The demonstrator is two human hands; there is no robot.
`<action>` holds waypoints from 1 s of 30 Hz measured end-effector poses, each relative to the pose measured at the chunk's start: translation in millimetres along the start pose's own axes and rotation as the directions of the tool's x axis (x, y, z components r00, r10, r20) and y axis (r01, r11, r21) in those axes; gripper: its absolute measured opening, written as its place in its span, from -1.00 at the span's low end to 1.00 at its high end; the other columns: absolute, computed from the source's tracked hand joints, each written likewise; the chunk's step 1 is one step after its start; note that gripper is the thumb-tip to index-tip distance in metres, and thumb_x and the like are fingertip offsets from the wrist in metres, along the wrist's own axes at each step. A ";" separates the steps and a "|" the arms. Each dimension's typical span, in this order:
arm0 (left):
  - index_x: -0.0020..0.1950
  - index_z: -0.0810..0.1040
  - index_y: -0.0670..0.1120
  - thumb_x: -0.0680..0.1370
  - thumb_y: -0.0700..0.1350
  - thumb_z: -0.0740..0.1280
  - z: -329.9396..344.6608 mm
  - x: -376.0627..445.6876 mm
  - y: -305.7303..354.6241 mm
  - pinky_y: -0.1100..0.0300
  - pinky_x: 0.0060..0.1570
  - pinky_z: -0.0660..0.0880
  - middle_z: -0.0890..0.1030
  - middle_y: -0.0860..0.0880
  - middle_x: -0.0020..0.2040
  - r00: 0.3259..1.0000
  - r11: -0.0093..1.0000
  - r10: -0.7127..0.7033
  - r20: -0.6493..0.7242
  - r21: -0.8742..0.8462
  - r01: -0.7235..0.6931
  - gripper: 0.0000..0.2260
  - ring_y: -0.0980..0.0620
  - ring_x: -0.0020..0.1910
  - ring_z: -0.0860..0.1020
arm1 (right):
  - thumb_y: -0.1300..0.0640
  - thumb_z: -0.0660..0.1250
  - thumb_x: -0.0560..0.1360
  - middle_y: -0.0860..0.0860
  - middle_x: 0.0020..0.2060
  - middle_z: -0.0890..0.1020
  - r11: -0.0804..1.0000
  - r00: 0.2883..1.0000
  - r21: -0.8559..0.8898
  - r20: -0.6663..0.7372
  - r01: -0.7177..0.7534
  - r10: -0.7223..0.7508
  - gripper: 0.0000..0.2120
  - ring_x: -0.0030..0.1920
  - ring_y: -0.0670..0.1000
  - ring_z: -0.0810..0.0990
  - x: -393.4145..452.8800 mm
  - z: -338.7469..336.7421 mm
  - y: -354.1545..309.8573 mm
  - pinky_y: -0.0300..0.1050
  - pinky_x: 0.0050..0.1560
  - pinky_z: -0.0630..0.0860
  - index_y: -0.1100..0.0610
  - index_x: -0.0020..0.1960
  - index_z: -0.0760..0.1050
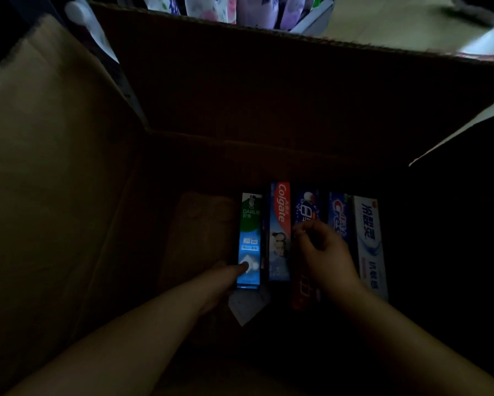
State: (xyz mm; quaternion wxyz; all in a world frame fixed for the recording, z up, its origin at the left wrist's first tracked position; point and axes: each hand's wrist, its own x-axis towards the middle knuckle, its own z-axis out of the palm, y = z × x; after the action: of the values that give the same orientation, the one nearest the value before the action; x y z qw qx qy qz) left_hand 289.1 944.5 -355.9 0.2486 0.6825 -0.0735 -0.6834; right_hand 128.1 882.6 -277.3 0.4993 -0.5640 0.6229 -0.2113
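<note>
Several toothpaste boxes lie side by side on the floor of a deep cardboard box [68, 167]. From the left: a green and blue Darlie box [250, 224], a Colgate box [280, 224], a dark blue and red box [307, 207], a blue Crest box [338, 212] and a white box [370, 241]. My left hand [225, 281] holds the near end of the Darlie box, thumb on top. My right hand [322, 247] hovers over the dark blue and red box with loosely curled fingers; whether it touches the box is unclear in the dim light.
The carton's tall flaps rise on the left and far sides. A white paper slip [248, 307] lies under the near end of the Darlie box. A brown patch of carton floor [200, 232] shows left of the boxes. Flowery fabric [211, 7] hangs beyond the far rim.
</note>
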 end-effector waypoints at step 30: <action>0.28 0.47 -0.09 0.47 0.05 0.40 -1.9 -67.5 47.0 0.13 -0.07 0.57 0.63 -0.12 0.06 0.994 0.999 0.029 0.103 -0.023 -0.027 -0.56 -0.05 0.02 0.60 | -0.13 0.15 0.60 0.11 0.03 0.62 0.899 0.881 -0.307 0.260 -0.313 0.395 -0.67 0.03 0.10 0.63 -4.4 14.3 -51.0 0.05 0.13 0.56 0.11 0.15 0.47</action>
State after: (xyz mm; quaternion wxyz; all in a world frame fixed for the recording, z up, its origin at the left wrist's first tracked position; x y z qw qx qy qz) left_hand 298.4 934.1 -274.8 0.2612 0.6425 -0.0883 -0.7149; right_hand 164.9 876.9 -239.3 0.5457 -0.5256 0.6499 0.0593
